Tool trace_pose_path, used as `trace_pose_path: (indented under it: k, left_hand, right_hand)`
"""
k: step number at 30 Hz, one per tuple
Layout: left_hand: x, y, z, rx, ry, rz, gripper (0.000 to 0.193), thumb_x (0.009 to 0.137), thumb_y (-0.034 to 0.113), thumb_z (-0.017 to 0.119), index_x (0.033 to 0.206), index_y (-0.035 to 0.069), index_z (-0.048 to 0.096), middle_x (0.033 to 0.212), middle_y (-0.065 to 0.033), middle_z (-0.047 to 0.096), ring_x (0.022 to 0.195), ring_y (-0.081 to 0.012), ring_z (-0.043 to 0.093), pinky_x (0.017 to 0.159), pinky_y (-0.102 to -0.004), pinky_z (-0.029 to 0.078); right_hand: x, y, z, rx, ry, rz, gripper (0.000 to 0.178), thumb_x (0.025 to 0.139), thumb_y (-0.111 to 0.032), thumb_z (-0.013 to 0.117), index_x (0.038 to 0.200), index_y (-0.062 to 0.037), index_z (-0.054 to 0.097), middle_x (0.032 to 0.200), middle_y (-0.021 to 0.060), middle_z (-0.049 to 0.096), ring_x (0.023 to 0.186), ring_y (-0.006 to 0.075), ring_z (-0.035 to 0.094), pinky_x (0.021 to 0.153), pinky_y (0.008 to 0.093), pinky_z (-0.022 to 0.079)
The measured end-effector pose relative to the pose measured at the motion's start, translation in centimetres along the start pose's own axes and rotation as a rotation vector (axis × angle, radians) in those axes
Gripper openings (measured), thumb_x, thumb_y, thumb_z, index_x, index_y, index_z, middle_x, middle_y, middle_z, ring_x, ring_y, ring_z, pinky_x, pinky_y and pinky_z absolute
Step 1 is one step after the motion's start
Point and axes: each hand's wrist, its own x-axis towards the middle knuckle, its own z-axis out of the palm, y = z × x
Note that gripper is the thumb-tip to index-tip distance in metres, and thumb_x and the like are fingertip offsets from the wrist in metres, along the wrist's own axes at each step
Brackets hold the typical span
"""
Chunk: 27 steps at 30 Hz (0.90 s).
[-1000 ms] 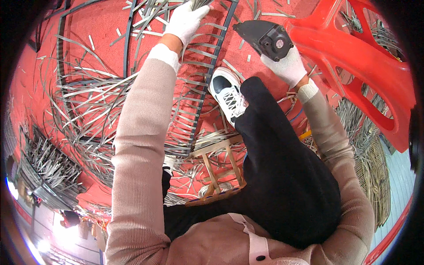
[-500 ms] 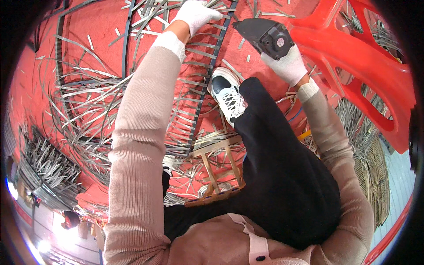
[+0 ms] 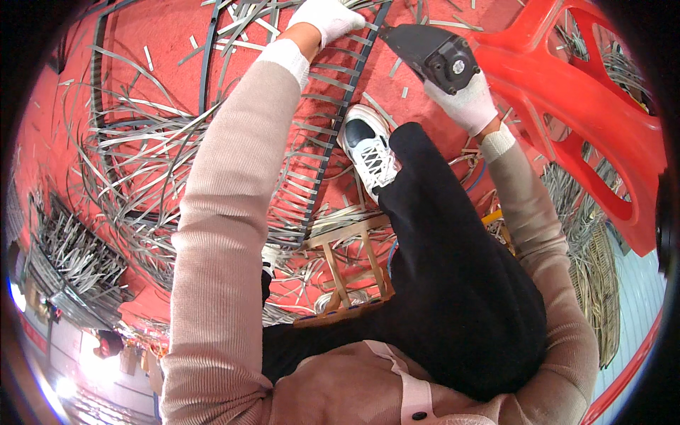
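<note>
My left hand [image 3: 327, 21], in a white glove, is at the top, its fingers pinched around the end of a flat grey strip beside a dark frame rail [image 3: 338, 117]. Several grey strips [image 3: 312, 143] cross to that rail like ladder rungs. To the right, my gloved right hand [image 3: 470, 108] is wrapped around a black power tool, which looks like a staple gun [image 3: 433, 58]. Its narrow nose points up and left, close to the rail's upper end but apart from my left fingertips. The tool's grip is hidden in my palm.
Loose grey strips [image 3: 152, 152] cover much of the red floor on the left. A red plastic chair [image 3: 545, 85] stands close on the right, beside strip bundles [image 3: 598, 283]. Below the rail sits a small wooden stool [image 3: 340, 234], near my white shoe [image 3: 368, 152].
Both hands and the tool appear slightly farther right, as does most of the scene. The grip of each hand looks the same.
</note>
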Motion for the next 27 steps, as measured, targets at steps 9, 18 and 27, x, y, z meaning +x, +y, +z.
trace_pose_path:
  k: [9, 18, 27]
  left_hand:
    - [0.0, 0.0, 0.0, 0.107, 0.024, 0.023, 0.043, 0.073, 0.034, 0.083, 0.105, 0.006, 0.078, 0.095, -0.0239, 0.074, 0.092, -0.0354, 0.073, 0.085, -0.04, 0.055]
    - [0.2, -0.2, 0.0, 0.081, 0.015, 0.022, 0.046, 0.072, 0.034, 0.083, 0.105, 0.003, 0.077, 0.1, -0.027, 0.073, 0.096, -0.0375, 0.072, 0.088, -0.0403, 0.055]
    - [0.3, -2.9, 1.9, 0.098, 0.172, 0.069, 0.05, 0.091, 0.051, 0.065, 0.103, 0.003, 0.075, 0.085, -0.0149, 0.072, 0.076, -0.0277, 0.069, 0.077, -0.0392, 0.055]
  right_hand:
    - [0.1, 0.2, 0.1, -0.025, -0.011, 0.006, 0.026, 0.083, -0.014, 0.077, 0.106, -0.0025, 0.074, 0.094, 0.0085, 0.078, 0.088, 0.0162, 0.076, 0.076, 0.0337, 0.06]
    - [0.5, 0.4, 0.3, -0.064, -0.016, 0.018, 0.028, 0.083, -0.018, 0.078, 0.106, -0.0037, 0.074, 0.094, 0.0094, 0.079, 0.092, 0.0197, 0.077, 0.077, 0.0351, 0.06]
    - [0.4, -0.1, -0.4, 0.09, -0.009, 0.187, 0.03, 0.084, -0.011, 0.076, 0.111, -0.001, 0.071, 0.104, 0.0069, 0.077, 0.096, 0.0151, 0.073, 0.085, 0.0325, 0.058]
